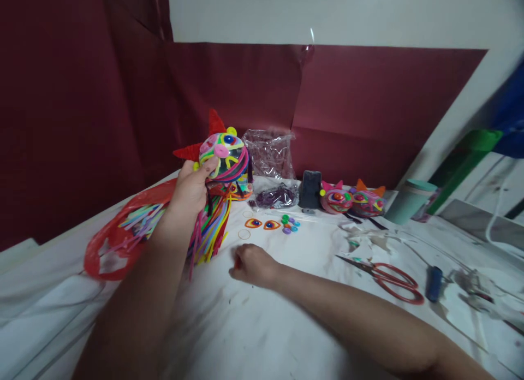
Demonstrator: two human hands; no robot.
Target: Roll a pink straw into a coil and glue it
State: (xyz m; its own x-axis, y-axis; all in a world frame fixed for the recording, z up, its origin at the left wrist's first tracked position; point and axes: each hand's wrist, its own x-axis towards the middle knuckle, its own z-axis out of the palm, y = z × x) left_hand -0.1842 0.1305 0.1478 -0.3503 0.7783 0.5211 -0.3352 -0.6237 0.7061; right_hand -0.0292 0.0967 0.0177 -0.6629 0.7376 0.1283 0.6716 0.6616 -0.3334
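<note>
My left hand (190, 191) is closed around a round decorated animal head (225, 156) with red horns, a pink nose and blue-centred eyes, held up above the table. Coils of coloured pipe cleaner cover the head. Below it lies a bundle of multicoloured pipe cleaners (213, 232). My right hand (256, 265) rests low over the white table, its fingers curled in; what they hold, if anything, is hidden. Just beyond it are two orange-rimmed paper eyes (271, 225), a thin ring (244, 235) and several small coloured coils (290, 224).
A red plastic bag (96, 254) with pipe cleaners lies left. At the back are a clear bag with dark strands (276, 196), a phone (310, 189) and two finished-looking heads (335, 200). Red-handled scissors (395, 281), a blue object (434, 283) and a pale green cup (409, 201) stand right.
</note>
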